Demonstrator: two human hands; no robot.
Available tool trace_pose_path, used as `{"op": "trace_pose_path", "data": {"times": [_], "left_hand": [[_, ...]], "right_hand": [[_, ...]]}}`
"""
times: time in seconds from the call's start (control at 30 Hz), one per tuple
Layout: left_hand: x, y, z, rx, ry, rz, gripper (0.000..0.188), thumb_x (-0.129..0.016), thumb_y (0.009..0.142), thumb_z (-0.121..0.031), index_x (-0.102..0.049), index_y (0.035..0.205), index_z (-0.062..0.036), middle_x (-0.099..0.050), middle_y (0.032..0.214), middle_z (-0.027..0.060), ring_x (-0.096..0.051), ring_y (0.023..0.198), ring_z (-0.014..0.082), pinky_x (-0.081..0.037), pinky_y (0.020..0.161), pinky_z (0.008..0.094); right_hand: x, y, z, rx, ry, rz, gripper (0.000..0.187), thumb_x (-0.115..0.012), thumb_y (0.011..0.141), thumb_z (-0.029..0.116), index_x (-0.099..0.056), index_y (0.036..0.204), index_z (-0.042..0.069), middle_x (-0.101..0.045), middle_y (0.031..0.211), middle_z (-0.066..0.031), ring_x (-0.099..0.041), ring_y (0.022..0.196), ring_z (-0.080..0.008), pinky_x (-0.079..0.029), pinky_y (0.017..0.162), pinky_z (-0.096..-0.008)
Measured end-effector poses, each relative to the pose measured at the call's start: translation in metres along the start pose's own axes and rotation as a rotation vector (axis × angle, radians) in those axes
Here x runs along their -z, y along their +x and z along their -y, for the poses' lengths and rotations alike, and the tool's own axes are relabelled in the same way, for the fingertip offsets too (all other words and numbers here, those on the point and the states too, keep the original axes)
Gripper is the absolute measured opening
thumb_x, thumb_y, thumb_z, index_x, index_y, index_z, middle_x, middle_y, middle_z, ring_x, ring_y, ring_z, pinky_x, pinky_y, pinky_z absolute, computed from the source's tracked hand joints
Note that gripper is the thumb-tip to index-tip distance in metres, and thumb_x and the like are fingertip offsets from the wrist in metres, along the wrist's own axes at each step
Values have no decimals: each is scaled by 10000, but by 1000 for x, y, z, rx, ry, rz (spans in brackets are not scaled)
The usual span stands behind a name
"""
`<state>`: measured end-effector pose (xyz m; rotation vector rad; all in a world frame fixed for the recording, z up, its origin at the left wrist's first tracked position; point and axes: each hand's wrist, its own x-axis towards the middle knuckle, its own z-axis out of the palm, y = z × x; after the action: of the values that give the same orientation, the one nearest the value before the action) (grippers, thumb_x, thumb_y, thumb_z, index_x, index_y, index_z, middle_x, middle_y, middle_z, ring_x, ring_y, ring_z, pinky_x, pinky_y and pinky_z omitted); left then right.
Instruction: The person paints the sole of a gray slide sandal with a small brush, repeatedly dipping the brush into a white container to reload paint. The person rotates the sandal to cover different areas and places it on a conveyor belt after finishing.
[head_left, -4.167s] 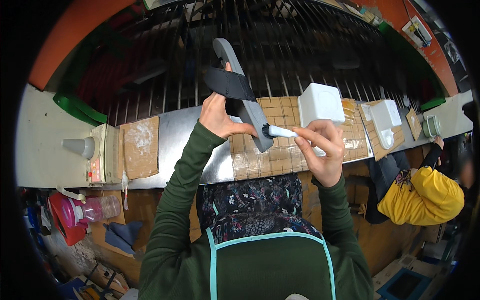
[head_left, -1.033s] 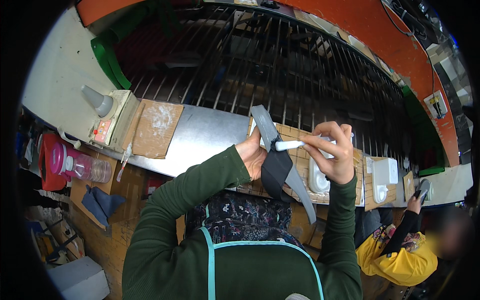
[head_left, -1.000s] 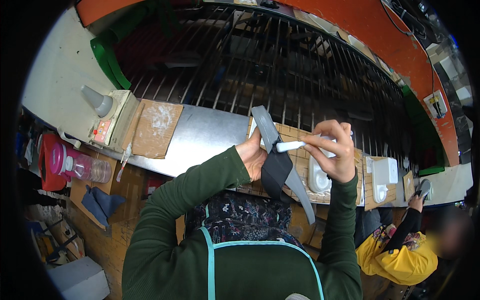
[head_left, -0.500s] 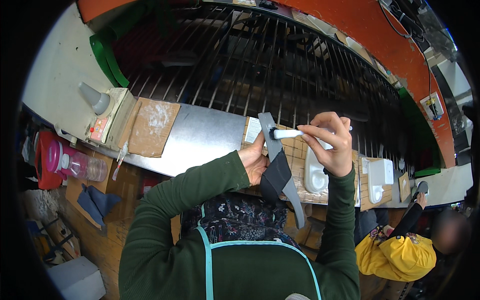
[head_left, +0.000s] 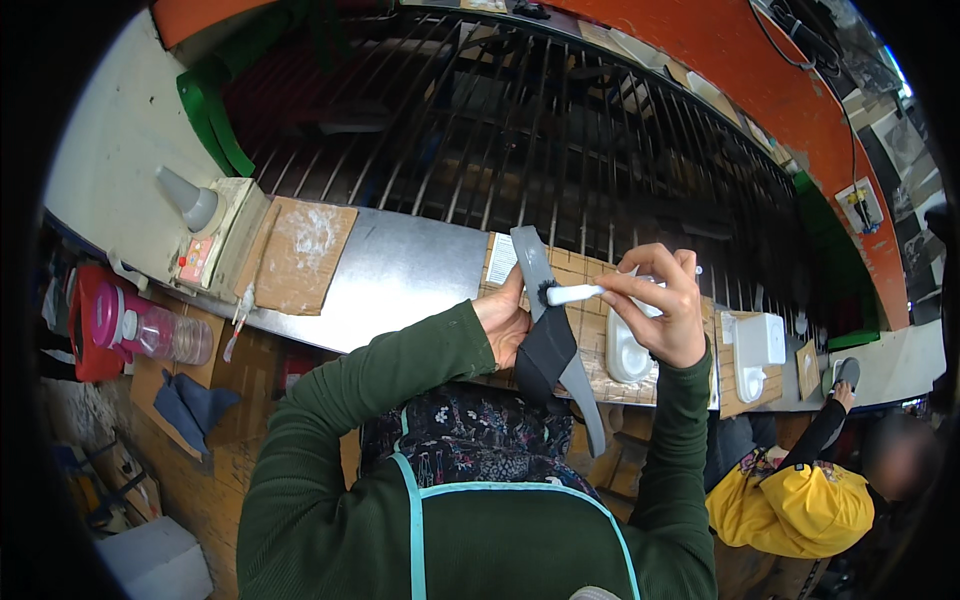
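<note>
Brushing of a grey sandal (head_left: 550,345) with a black strap, by judgement under way and unfinished: dark bristles of a white-handled brush (head_left: 575,294) at the sole just above the strap, apparently in contact. Share of the sole already brushed, and share left, not distinguishable at this scale. Left hand (head_left: 506,324) partly curled, gripping the sandal from its left side, one digit raised along the sole's edge; remaining grip hidden behind. Right hand (head_left: 665,305) closed in a pinch on the brush handle. Sandal held slanting between both hands, over the near edge of the desk (head_left: 410,262). Below the right hand: white container (head_left: 630,354) with a round well, on lined cardboard (head_left: 592,336). Beyond the desk: dark rack of metal bars (head_left: 470,150).
</note>
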<state>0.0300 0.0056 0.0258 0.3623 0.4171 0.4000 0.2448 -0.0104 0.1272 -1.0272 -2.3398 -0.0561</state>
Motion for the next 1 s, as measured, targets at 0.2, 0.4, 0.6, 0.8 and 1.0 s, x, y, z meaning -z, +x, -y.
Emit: {"op": "trace_pose_path", "data": {"times": [0.2, 0.4, 0.6, 0.8, 1.0], "left_hand": [[19, 1, 7, 12, -171, 240, 672, -329, 959, -602, -449, 1329, -54, -623, 1155, 131, -657, 1039, 221, -581, 866, 414], [16, 4, 15, -203, 32, 241, 415, -583, 949, -304, -508, 1271, -53, -642, 1123, 108, -660, 1002, 195, -580, 847, 361], [29, 10, 8, -408, 260, 296, 436, -546, 965, -328, -480, 1289, -43, -618, 1170, 134, -657, 1028, 223, -576, 872, 391], [75, 7, 16, -545, 420, 182, 513, -494, 975, -382, -442, 1354, -40, -569, 1265, 155, -582, 1135, 268, -494, 974, 428], [101, -9, -4, -566, 9, 74, 554, -464, 968, -431, -455, 1352, -32, -556, 1291, 156, -535, 1190, 286, -439, 1024, 449]], "right_hand": [[-8, -10, -9, -96, 308, 44, 182, -794, 720, 152, -774, 901, 137, -588, 907, -7, -480, 644, -101, -340, 689, -290], [-37, -3, -17, -182, 506, -141, 152, -772, 767, 129, -769, 914, 90, -564, 976, -47, -540, 618, -102, -414, 631, -262], [-45, -8, -11, -212, 353, -344, 187, -779, 749, 73, -762, 936, 76, -534, 1017, -64, -543, 723, -118, -452, 643, -254], [-31, -64, 2, -210, 207, -172, 201, -813, 710, 161, -778, 907, 181, -592, 999, -19, -517, 735, -108, -324, 761, -281], [-30, -149, 27, -851, 887, -293, 491, -678, 877, 393, -638, 1138, -21, -536, 912, -1, -452, 689, -72, -373, 634, -231]]}}
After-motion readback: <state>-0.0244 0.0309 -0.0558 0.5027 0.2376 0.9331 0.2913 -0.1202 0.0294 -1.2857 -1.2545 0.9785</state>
